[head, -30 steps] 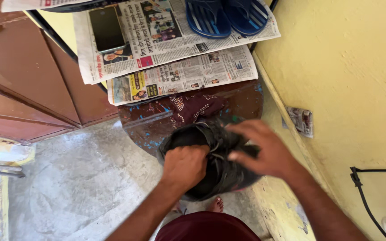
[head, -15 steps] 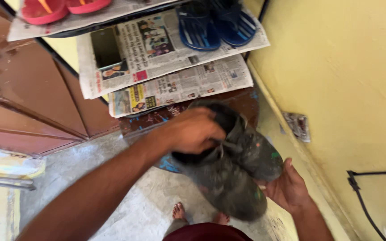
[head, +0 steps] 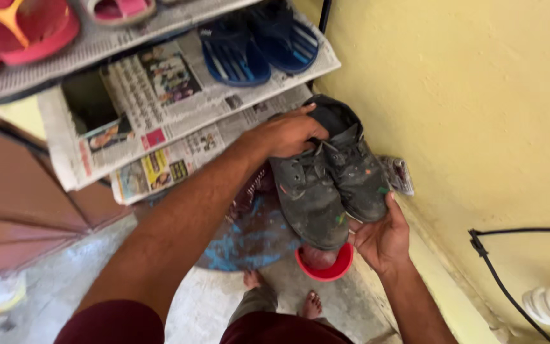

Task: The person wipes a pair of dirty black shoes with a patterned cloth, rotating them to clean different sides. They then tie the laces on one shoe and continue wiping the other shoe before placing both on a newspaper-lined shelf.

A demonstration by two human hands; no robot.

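We see soft, even daylight on the pale yellow plaster wall (head: 453,95), weak shadows, and slight motion blur throughout.

Left grip (head: 288,134) closed, right grip (head: 382,237) cupped.
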